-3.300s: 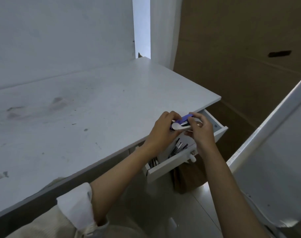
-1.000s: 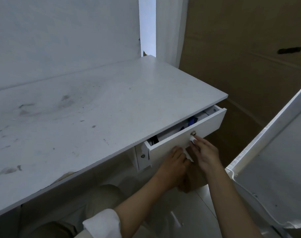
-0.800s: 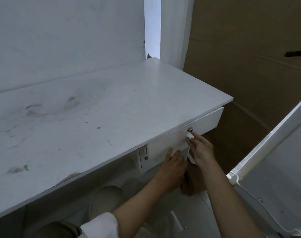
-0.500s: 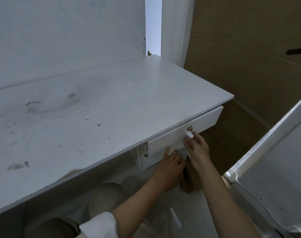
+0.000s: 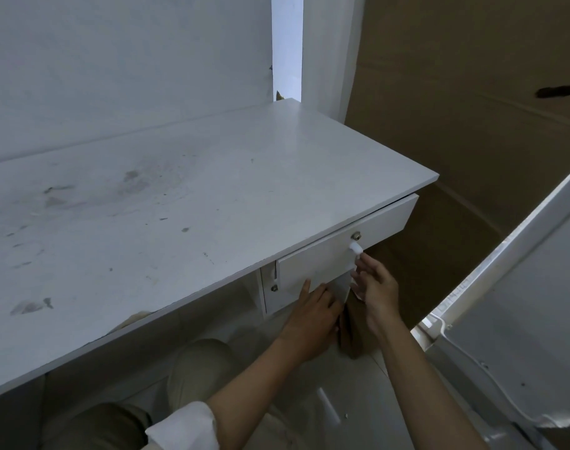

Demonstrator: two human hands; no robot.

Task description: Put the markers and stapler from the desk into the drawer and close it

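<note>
The drawer (image 5: 345,246) is seen shut flush under the desk's (image 5: 186,196) right corner, both the left hand (image 5: 312,311) and right hand (image 5: 376,282) held loosely open at its front, markers and stapler hidden, so only withdrawal seems needed.

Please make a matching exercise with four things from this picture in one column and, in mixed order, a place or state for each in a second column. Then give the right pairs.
Things:
1. drawer
2. left hand
3. right hand
4. desk

Places or states:
A. fingertips at the white knob
B. stained top, no markers or stapler on it
C. pushed in under the desk top
D. flat against the lower edge of the drawer front

Pairs: 1-C, 2-D, 3-A, 4-B
</note>
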